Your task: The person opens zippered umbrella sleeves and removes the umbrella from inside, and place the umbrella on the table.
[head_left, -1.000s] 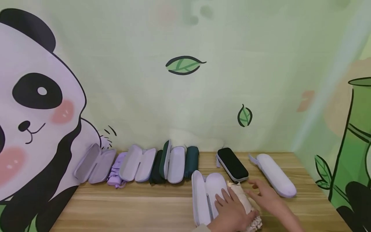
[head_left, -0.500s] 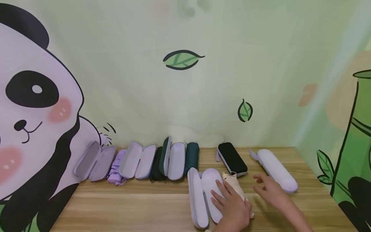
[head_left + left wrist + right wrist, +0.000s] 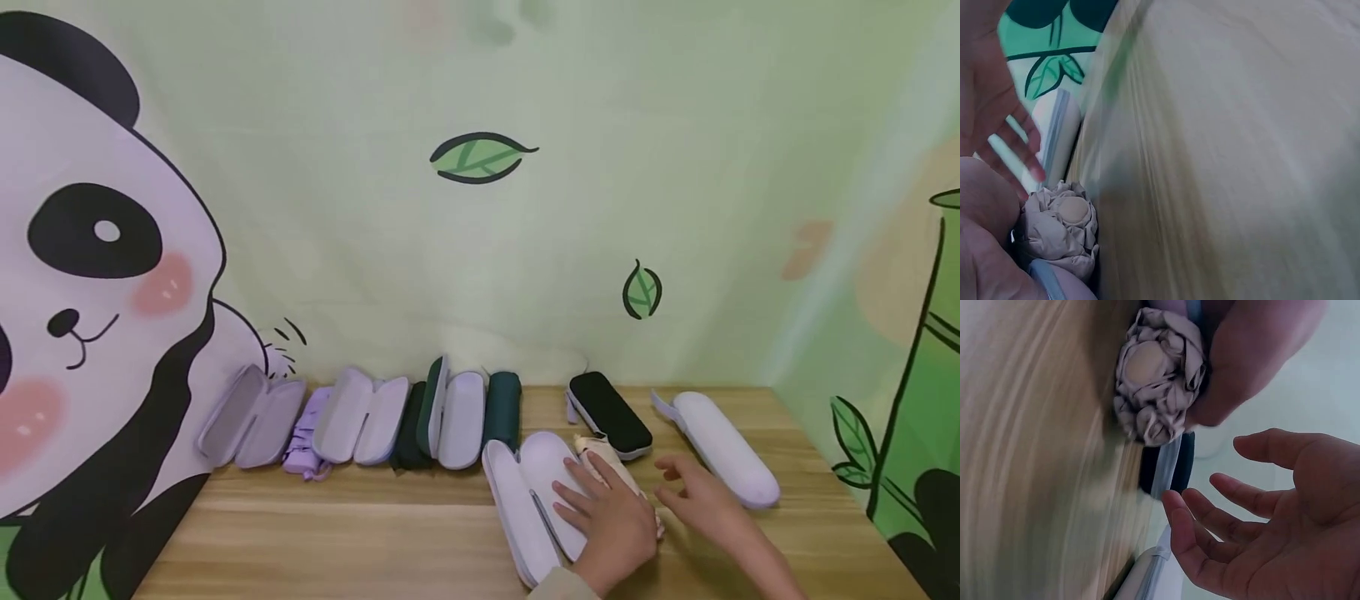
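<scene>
A small folded umbrella in cream cloth lies on the wooden table along the right side of an open lavender hard case. My left hand rests across both, fingers straight and spread over the case's right half and the cloth. In the right wrist view the umbrella's crumpled cloth end shows, with a round beige knob in its middle, beside the left thumb. My right hand hovers to the right of the umbrella, its fingers loosely bent and holding nothing.
Behind the umbrella lies a black-topped case; a closed white case is at far right. Leftward stand several open cases, a dark green roll and a purple folded bundle. A panda-print backdrop rises behind.
The open case and cream umbrella have shifted slightly left and away under my left hand. My right hand has drawn back from the umbrella, widening the gap between them.
</scene>
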`<action>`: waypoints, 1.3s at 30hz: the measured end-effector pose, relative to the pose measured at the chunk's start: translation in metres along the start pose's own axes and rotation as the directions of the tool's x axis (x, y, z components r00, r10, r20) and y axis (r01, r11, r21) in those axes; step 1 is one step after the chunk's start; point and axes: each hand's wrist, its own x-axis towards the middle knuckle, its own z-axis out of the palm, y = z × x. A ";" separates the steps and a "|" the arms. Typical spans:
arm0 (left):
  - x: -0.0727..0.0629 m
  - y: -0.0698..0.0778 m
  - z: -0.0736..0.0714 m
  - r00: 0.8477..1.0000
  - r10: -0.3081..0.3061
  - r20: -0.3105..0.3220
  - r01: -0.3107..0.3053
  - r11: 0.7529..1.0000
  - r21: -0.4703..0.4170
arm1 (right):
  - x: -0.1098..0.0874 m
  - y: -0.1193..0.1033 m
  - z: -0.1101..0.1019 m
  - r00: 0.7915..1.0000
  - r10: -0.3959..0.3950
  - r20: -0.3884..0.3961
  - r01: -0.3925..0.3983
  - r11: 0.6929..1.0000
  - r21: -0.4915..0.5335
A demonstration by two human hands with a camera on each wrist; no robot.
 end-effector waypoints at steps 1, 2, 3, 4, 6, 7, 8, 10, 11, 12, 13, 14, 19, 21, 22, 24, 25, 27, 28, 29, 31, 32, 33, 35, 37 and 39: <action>-0.002 0.001 0.002 1.000 0.003 0.005 -0.003 1.000 0.018 | 0.000 0.000 0.001 1.000 0.000 0.000 0.000 1.000 -0.003; -0.003 0.002 0.005 1.000 0.001 0.003 -0.001 0.999 0.038 | 0.001 0.000 0.002 1.000 0.001 0.001 -0.001 1.000 -0.006; -0.005 0.003 0.008 1.000 0.002 0.006 -0.003 0.998 0.056 | 0.003 -0.001 0.002 1.000 0.003 0.002 -0.003 1.000 -0.007; -0.008 0.004 0.011 1.000 0.002 0.011 -0.003 0.997 0.072 | 0.005 -0.001 0.002 1.000 0.006 0.004 -0.006 1.000 -0.010; -0.013 0.009 0.017 1.000 -0.011 0.021 0.009 0.995 0.101 | 0.009 -0.003 0.001 1.000 0.007 0.011 -0.007 1.000 -0.013; -0.015 0.011 0.018 1.000 -0.019 0.022 0.016 0.994 0.105 | 0.010 -0.005 0.001 1.000 0.009 0.012 -0.008 1.000 -0.014; -0.017 0.013 0.020 1.000 -0.023 0.014 0.021 0.994 0.110 | 0.013 -0.006 0.000 1.000 0.007 0.010 -0.007 1.000 -0.014; -0.019 0.017 0.023 1.000 -0.018 0.015 0.016 0.992 0.125 | 0.015 -0.008 -0.001 1.000 0.002 0.004 -0.002 1.000 -0.012; -0.019 0.019 0.024 1.000 -0.010 0.013 0.009 0.992 0.125 | 0.014 -0.008 -0.003 1.000 -0.002 0.001 0.002 1.000 -0.013; -0.019 0.020 0.024 1.000 0.001 0.008 -0.002 0.993 0.122 | 0.014 -0.009 -0.004 1.000 -0.003 -0.007 0.003 1.000 -0.012; -0.018 0.020 0.024 1.000 0.019 0.007 -0.019 0.992 0.124 | 0.012 -0.008 -0.006 1.000 -0.004 -0.014 0.004 1.000 -0.010; -0.016 0.019 0.025 0.999 0.032 0.006 -0.033 0.992 0.119 | 0.011 -0.008 -0.007 1.000 -0.004 -0.021 0.004 1.000 -0.010; -0.008 0.014 0.019 0.999 0.047 0.008 -0.048 0.993 0.104 | 0.002 -0.002 -0.015 1.000 0.009 -0.030 -0.011 0.999 -0.039; -0.004 0.012 0.018 0.999 0.034 -0.015 -0.032 0.995 0.092 | 0.000 -0.001 -0.017 0.999 0.019 -0.029 -0.021 0.998 -0.051; -0.002 0.011 0.017 0.999 0.029 -0.028 -0.027 0.997 0.072 | 0.000 0.000 -0.017 0.999 0.026 -0.027 -0.028 0.998 -0.051; 0.005 0.009 0.015 0.998 0.017 -0.054 -0.016 1.000 0.025 | -0.001 0.000 -0.018 0.999 0.029 -0.028 -0.030 0.998 -0.047; 0.010 0.008 0.015 0.998 0.014 -0.067 -0.014 1.000 -0.001 | -0.001 0.001 -0.018 0.999 0.029 -0.030 -0.030 0.999 -0.044; 0.021 0.006 0.012 0.997 0.002 -0.079 -0.005 0.999 -0.034 | 0.000 0.000 -0.017 0.999 0.029 -0.031 -0.030 0.999 -0.041; 0.028 0.005 0.012 0.997 0.000 -0.080 -0.005 0.998 -0.057 | 0.000 0.000 -0.017 0.999 0.031 -0.030 -0.032 0.999 -0.042; 0.034 0.004 0.011 0.997 -0.002 -0.073 -0.004 0.997 -0.071 | 0.000 0.001 -0.016 0.999 0.033 -0.029 -0.035 0.998 -0.043; 0.047 0.002 0.011 0.998 0.015 -0.058 -0.020 0.995 -0.093 | -0.002 0.001 -0.016 0.999 0.039 -0.026 -0.041 0.998 -0.043; 0.052 0.001 0.011 0.998 0.029 -0.050 -0.034 0.995 -0.097 | -0.002 0.001 -0.016 0.999 0.042 -0.024 -0.043 0.998 -0.041; 0.057 -0.001 0.011 0.998 0.047 -0.030 -0.050 0.994 -0.099 | -0.003 0.002 -0.016 0.999 0.048 -0.023 -0.049 0.998 -0.041; 0.065 -0.004 0.009 0.995 0.101 0.013 -0.099 0.991 -0.093 | -0.004 0.003 -0.016 0.998 0.051 -0.023 -0.052 0.998 -0.030; 0.072 -0.008 0.005 0.982 0.176 0.071 -0.172 0.983 -0.063 | -0.005 0.005 -0.017 0.998 0.056 -0.021 -0.057 0.998 -0.017; 0.077 -0.012 -0.003 0.959 0.246 0.138 -0.245 0.969 -0.027 | -0.005 0.007 -0.018 0.998 0.058 -0.019 -0.058 0.998 -0.011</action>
